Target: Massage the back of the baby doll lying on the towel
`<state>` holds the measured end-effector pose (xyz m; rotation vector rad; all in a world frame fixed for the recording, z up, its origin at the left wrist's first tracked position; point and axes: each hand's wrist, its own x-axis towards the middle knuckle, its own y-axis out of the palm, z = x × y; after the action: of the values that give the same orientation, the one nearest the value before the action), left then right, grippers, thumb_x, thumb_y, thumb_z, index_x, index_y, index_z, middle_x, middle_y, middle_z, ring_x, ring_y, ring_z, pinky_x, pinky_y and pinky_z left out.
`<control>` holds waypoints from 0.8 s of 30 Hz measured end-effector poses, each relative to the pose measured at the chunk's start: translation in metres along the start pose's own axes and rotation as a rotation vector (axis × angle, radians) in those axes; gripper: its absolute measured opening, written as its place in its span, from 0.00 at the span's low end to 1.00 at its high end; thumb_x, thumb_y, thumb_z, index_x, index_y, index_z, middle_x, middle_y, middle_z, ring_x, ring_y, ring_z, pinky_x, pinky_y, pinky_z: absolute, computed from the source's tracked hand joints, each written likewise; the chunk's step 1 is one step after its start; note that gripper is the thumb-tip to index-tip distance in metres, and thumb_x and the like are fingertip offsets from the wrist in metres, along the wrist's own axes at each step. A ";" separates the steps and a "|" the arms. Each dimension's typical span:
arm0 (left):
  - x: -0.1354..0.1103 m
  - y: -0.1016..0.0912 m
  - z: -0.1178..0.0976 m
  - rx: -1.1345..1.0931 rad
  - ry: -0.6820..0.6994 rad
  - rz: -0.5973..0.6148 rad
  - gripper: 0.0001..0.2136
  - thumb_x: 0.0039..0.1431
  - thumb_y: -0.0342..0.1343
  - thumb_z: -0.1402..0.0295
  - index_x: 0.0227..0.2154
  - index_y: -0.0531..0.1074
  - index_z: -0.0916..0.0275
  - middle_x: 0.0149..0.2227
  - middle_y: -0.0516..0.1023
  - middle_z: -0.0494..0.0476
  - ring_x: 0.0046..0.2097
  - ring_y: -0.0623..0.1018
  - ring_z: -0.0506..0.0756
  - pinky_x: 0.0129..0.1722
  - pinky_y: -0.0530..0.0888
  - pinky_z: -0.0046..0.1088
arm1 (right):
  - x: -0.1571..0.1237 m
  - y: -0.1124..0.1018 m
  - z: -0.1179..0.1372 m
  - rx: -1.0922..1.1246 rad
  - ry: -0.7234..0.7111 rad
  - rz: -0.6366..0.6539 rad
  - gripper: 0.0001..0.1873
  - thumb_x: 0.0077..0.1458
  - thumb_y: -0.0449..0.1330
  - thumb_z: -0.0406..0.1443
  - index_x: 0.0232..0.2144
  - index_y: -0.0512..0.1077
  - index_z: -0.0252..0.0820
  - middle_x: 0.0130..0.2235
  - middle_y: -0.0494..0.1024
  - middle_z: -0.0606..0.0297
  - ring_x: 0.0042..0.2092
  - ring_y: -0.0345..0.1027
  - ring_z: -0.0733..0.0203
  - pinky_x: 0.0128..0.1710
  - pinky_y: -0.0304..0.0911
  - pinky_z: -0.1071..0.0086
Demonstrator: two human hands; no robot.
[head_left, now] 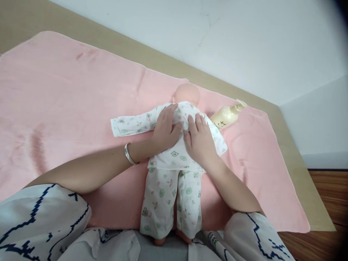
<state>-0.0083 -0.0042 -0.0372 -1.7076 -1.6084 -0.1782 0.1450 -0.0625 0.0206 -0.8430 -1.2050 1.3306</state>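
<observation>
A baby doll point(187, 93) lies face down, dressed in a white printed top point(174, 154) and matching trousers point(161, 197). Its bare feet show at the trouser hems, close to my body. My left hand point(166, 128) rests flat on the left side of the upper back, fingers stretched out. On the right side of the back lies my right hand point(199, 139), its fingers also extended and a little spread. Both thumbs point inward, near each other. One sleeve of the top stretches out to the left; the other is bent near my right wrist. The doll's face is hidden.
A pale yellow pump bottle point(227, 115) lies tilted to the right of the doll. Under everything spreads a pink blanket point(81, 87) on a tan surface point(293, 152), with a white wall point(231, 43) behind. Wooden flooring point(330, 192) shows at the right.
</observation>
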 end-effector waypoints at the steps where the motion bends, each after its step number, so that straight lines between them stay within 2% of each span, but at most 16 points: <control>1: 0.001 0.000 0.000 0.011 -0.012 0.012 0.25 0.68 0.48 0.63 0.65 0.56 0.65 0.65 0.66 0.71 0.66 0.66 0.64 0.66 0.64 0.51 | -0.001 0.000 0.001 -0.008 -0.011 0.008 0.32 0.70 0.42 0.43 0.69 0.55 0.32 0.73 0.50 0.43 0.75 0.39 0.38 0.70 0.44 0.37; 6: 0.002 -0.001 -0.006 0.120 -0.040 0.118 0.24 0.69 0.45 0.64 0.65 0.58 0.66 0.69 0.62 0.70 0.72 0.58 0.64 0.71 0.55 0.54 | 0.015 0.001 -0.022 0.084 -0.041 0.034 0.35 0.70 0.43 0.49 0.71 0.52 0.36 0.74 0.50 0.47 0.75 0.37 0.42 0.72 0.40 0.40; 9: 0.001 -0.003 -0.016 0.180 -0.029 0.164 0.23 0.70 0.43 0.64 0.64 0.61 0.65 0.69 0.63 0.67 0.73 0.57 0.63 0.71 0.55 0.54 | 0.023 0.003 -0.034 0.145 -0.015 0.012 0.36 0.69 0.41 0.52 0.71 0.51 0.40 0.74 0.49 0.51 0.76 0.36 0.44 0.72 0.37 0.37; 14: 0.008 -0.008 -0.026 0.271 -0.046 0.267 0.24 0.69 0.42 0.67 0.64 0.62 0.71 0.69 0.62 0.70 0.73 0.57 0.63 0.72 0.55 0.51 | 0.006 0.002 -0.015 0.160 0.054 -0.027 0.34 0.70 0.42 0.49 0.70 0.55 0.35 0.72 0.55 0.48 0.75 0.41 0.43 0.72 0.44 0.39; 18: 0.022 -0.012 -0.022 0.319 -0.095 0.362 0.28 0.69 0.43 0.64 0.67 0.56 0.77 0.71 0.56 0.74 0.73 0.54 0.66 0.73 0.51 0.51 | -0.009 -0.002 0.002 0.159 0.058 -0.051 0.31 0.68 0.47 0.44 0.67 0.61 0.35 0.70 0.61 0.48 0.73 0.47 0.44 0.71 0.50 0.40; 21: 0.023 -0.012 -0.025 0.363 -0.113 0.370 0.29 0.70 0.42 0.63 0.68 0.55 0.77 0.71 0.56 0.74 0.73 0.54 0.67 0.72 0.52 0.54 | -0.007 -0.004 -0.004 0.174 0.031 -0.038 0.31 0.68 0.47 0.44 0.66 0.62 0.32 0.69 0.62 0.48 0.73 0.48 0.45 0.71 0.50 0.43; 24: 0.012 -0.012 -0.037 0.410 -0.073 0.365 0.28 0.70 0.42 0.64 0.66 0.57 0.78 0.70 0.57 0.76 0.73 0.55 0.69 0.71 0.55 0.54 | 0.006 -0.001 -0.023 0.224 -0.006 -0.024 0.32 0.69 0.45 0.48 0.67 0.61 0.36 0.70 0.60 0.51 0.74 0.47 0.49 0.72 0.49 0.45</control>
<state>-0.0020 -0.0175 0.0003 -1.6550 -1.2469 0.3736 0.1660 -0.0524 0.0169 -0.6627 -1.0444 1.4185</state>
